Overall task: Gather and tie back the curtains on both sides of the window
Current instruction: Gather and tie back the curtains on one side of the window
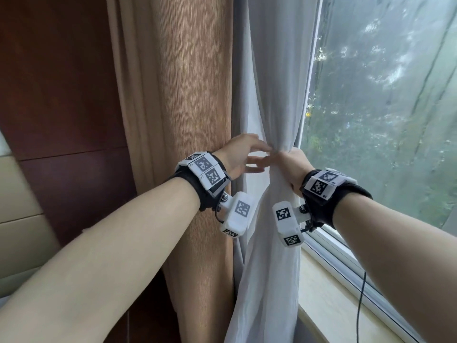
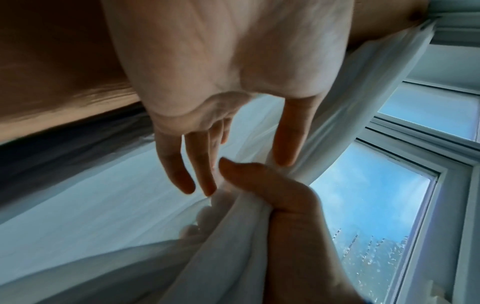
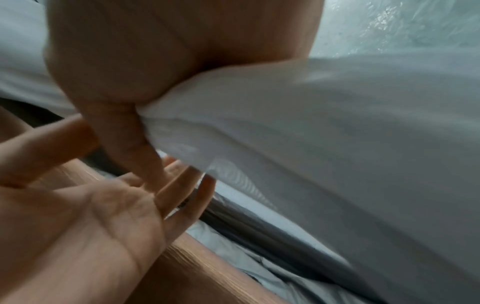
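A white sheer curtain [image 1: 277, 95] hangs beside the window, bunched into a narrow waist at hand height. My right hand [image 1: 288, 164] grips that bunch from the window side; in the right wrist view its thumb and palm [image 3: 135, 115] clamp the white fabric [image 3: 311, 133]. My left hand [image 1: 257, 157] reaches in from the left with straight fingers that touch the sheer just by the right thumb. In the left wrist view its fingers [image 2: 179, 174] are spread and hold nothing. A brown heavy curtain [image 1: 193, 107] hangs left of the sheer. No tie-back shows.
The window pane [image 1: 383, 95] fills the right side, with a pale sill [image 1: 329, 300] below it and a black cable [image 1: 361, 300] across the sill. A dark wood wall panel [image 1: 61, 82] stands left of the brown curtain, with beige padding [image 1: 14, 194] at the far left.
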Action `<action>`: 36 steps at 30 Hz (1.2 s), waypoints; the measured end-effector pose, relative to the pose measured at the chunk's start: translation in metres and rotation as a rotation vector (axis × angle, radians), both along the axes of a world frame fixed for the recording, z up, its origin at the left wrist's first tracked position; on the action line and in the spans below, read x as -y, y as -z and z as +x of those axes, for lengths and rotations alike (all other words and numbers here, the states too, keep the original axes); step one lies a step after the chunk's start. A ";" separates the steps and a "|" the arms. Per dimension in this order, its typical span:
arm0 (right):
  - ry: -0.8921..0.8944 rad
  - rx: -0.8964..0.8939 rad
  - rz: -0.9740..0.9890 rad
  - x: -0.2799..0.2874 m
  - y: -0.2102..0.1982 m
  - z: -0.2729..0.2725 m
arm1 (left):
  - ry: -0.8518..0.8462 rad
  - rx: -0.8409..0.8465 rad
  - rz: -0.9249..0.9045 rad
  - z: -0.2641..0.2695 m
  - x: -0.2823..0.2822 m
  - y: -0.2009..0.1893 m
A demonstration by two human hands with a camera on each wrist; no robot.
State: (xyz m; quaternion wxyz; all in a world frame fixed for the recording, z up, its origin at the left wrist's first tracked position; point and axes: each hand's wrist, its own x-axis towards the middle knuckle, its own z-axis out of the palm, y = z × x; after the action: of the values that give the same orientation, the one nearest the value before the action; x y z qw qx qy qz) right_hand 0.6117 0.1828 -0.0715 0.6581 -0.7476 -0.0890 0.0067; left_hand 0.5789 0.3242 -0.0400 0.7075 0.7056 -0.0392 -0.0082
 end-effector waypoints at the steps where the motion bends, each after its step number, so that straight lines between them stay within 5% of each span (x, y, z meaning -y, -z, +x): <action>1: 0.009 0.018 -0.009 0.000 0.001 0.001 | 0.007 0.013 0.005 0.001 0.000 0.000; 9: 0.114 0.055 0.090 0.000 0.022 0.004 | -0.021 0.144 0.112 -0.002 0.005 -0.006; 16: 0.100 0.058 0.022 -0.002 0.048 0.003 | -0.102 0.082 0.145 -0.006 0.000 0.004; 22: 0.125 0.010 -0.007 -0.004 0.052 0.008 | -0.009 -0.096 0.105 -0.005 0.001 0.018; 32: 0.091 0.017 0.054 -0.002 0.054 0.014 | -0.171 -0.045 0.220 0.003 0.002 0.019; 36: 0.023 0.067 0.047 -0.002 0.053 0.010 | -0.111 -0.131 0.205 0.000 0.008 0.018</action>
State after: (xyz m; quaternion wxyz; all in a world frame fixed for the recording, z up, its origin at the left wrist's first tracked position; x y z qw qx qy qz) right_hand 0.6221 0.1851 -0.1250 0.6722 -0.7327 -0.1027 -0.0282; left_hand 0.5785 0.3161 -0.0580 0.6320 0.7733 0.0474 -0.0189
